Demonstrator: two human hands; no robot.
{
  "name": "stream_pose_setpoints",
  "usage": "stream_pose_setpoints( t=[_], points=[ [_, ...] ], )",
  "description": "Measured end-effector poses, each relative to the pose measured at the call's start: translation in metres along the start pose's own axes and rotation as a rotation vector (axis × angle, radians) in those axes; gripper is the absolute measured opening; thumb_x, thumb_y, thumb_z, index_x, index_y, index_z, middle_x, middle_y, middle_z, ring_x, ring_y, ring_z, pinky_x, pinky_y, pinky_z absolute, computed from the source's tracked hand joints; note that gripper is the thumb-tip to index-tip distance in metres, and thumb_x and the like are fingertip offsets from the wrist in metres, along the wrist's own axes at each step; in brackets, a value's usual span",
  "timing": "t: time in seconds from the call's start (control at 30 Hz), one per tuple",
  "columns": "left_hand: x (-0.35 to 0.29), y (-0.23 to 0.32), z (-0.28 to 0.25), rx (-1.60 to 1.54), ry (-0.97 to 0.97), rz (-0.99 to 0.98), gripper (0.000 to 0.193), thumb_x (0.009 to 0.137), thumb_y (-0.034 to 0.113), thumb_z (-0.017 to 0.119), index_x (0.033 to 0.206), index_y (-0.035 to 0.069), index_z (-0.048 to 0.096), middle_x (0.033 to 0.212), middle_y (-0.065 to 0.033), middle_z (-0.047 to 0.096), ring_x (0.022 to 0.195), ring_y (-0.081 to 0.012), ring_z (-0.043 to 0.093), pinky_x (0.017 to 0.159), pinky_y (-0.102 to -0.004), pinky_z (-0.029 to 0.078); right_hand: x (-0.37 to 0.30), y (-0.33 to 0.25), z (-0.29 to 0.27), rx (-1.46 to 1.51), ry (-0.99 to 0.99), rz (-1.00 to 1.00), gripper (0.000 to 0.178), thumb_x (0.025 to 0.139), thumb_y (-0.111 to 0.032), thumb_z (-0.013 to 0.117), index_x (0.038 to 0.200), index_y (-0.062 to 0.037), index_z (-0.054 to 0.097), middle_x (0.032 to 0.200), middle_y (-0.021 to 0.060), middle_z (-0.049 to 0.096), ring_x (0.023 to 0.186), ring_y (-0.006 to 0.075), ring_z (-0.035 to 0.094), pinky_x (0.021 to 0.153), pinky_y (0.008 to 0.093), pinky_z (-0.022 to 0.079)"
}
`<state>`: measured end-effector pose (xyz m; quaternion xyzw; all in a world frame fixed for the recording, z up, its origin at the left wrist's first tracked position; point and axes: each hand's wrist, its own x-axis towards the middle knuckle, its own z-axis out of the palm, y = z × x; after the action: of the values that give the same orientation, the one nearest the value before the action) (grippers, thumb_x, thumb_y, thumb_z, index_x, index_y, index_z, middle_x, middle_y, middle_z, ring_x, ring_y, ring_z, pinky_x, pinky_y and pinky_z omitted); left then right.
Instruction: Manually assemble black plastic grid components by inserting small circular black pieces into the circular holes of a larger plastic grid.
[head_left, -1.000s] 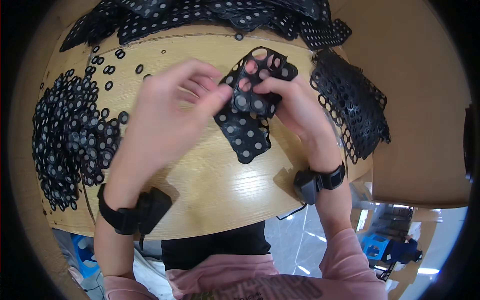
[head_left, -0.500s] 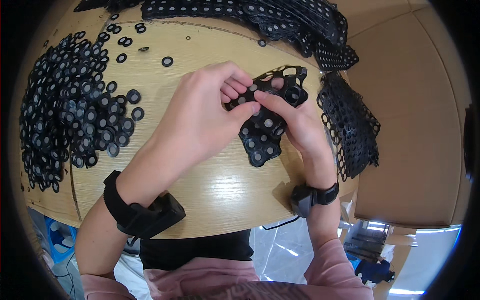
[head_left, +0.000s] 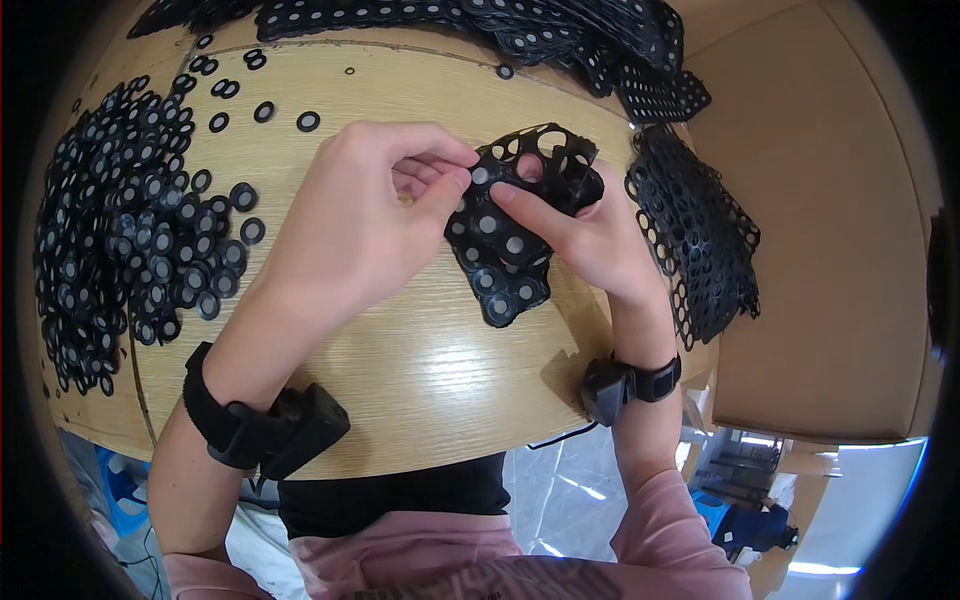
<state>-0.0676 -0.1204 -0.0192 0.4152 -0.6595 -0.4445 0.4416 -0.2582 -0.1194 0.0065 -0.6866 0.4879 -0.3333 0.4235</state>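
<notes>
My right hand (head_left: 605,245) holds a flexible black rubber sheet (head_left: 515,243), its thumb pressed on the front and the other fingers behind. Grey-centred round discs fill much of the sheet, while open holes show along its top. Part of it curls over by the right fingers, and its lower end hangs above the table. My left hand (head_left: 365,215) pinches the sheet's upper left edge between thumb and forefinger, its other fingers curled. Whether a loose disc is in that pinch cannot be seen.
A large heap of loose black discs (head_left: 150,230) covers the left of the wooden table (head_left: 430,400), with several strays beyond it. Disc-filled sheets (head_left: 580,40) pile up at the back. Emptied mesh sheets (head_left: 700,240) lie at the right beside a cardboard panel (head_left: 810,250).
The view has shifted slightly, so the table things sit further left. A tilted disc near the back left now lies flat. My left fingers have moved from across the sheet to its upper left edge.
</notes>
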Motion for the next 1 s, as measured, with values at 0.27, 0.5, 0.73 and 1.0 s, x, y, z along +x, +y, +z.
stream_pose_setpoints(
  t=[0.27,0.5,0.73,1.0],
  points=[
    [0.000,0.004,-0.001,0.021,-0.073,-0.083,0.016,0.080,0.002,0.069,0.094,-0.006,0.066,0.090,-0.0098,0.067,0.076,-0.0104,0.062,0.071,-0.0225,0.049,-0.002,0.000,0.009,-0.056,0.039,-0.085,0.012,0.084,-0.006,0.064,0.077,0.0002,0.057,0.062,-0.0052,0.051,0.061,0.0015,0.043,0.050,0.0212,0.035],
    [-0.001,-0.001,-0.003,-0.034,-0.060,-0.078,0.012,0.081,0.002,0.069,0.090,-0.005,0.065,0.087,-0.0081,0.066,0.075,-0.0093,0.060,0.070,-0.0219,0.049,-0.004,0.003,0.013,-0.049,0.035,-0.091,0.011,0.083,-0.007,0.066,0.080,0.0012,0.058,0.063,-0.0043,0.051,0.062,0.0021,0.042,0.051,0.0208,0.035],
    [-0.001,-0.016,0.008,-0.092,0.027,0.009,0.009,0.086,0.000,0.059,0.090,-0.005,0.064,0.081,-0.0068,0.065,0.073,-0.0104,0.057,0.068,-0.0234,0.046,-0.008,0.008,0.029,0.153,0.181,-0.093,0.010,0.083,-0.003,0.067,0.088,0.0012,0.060,0.081,-0.0002,0.061,0.074,0.0059,0.056,0.065,0.0210,0.045],
    [0.005,-0.006,-0.009,0.021,0.123,0.042,0.017,0.090,0.009,0.054,0.094,-0.004,0.064,0.080,-0.0055,0.065,0.070,-0.0089,0.054,0.063,-0.0233,0.044,0.003,-0.003,0.012,0.196,0.192,-0.020,0.010,0.081,-0.006,0.060,0.086,0.0025,0.061,0.084,0.0046,0.065,0.080,0.0101,0.059,0.073,0.0223,0.045]
  ],
)
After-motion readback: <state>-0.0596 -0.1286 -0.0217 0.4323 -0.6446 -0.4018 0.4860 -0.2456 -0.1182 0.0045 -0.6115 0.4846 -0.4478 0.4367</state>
